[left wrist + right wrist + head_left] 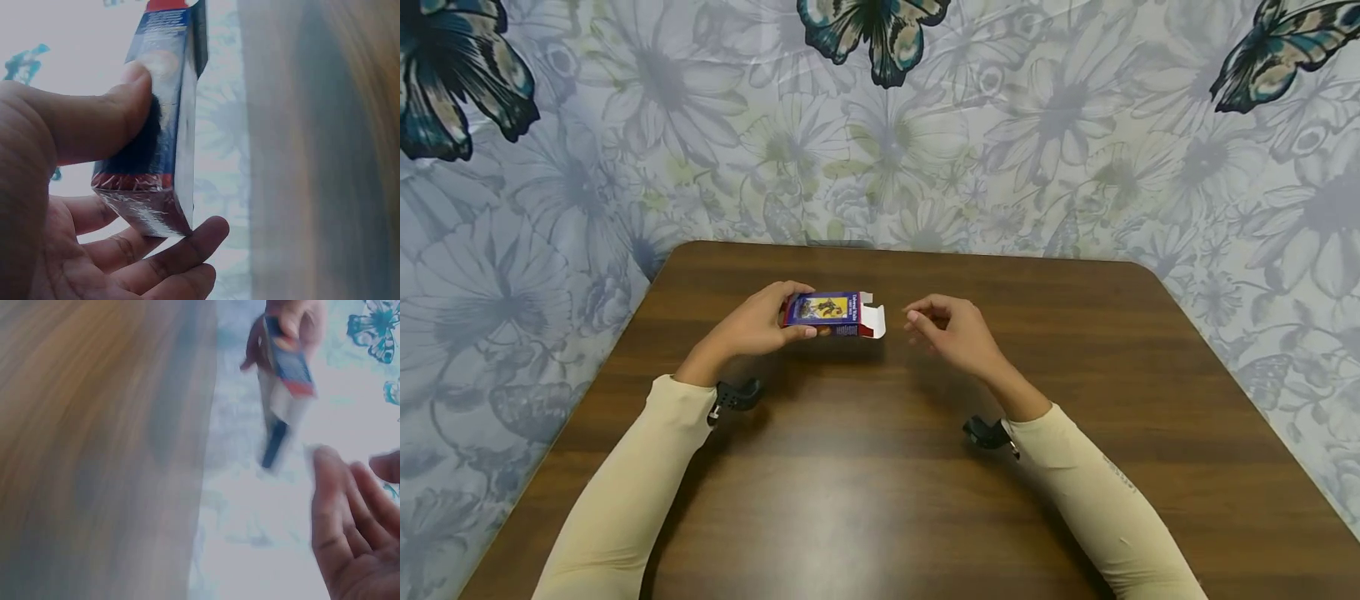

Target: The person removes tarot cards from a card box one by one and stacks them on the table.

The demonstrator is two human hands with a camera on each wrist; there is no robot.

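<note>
A small blue-and-red printed carton [825, 309], with a yellow picture on its upper face, is gripped in my left hand [752, 323], above the table's far half. Its white end flaps [873, 320] stand open towards the right. The left wrist view shows the thumb on one narrow side of the carton [164, 44] and fingers beneath its closed end. To the right, apart from the flaps, my right hand [953, 335] hovers with bent, relaxed fingers and nothing between them. In the right wrist view the carton's open end [284, 406] is blurred and faces this hand [356, 531].
A brown wooden table [850, 467] lies under both hands. Behind its far edge hangs a pale floral cloth [925, 183] with large butterflies. Dark straps with small devices [739, 395] sit on both wrists.
</note>
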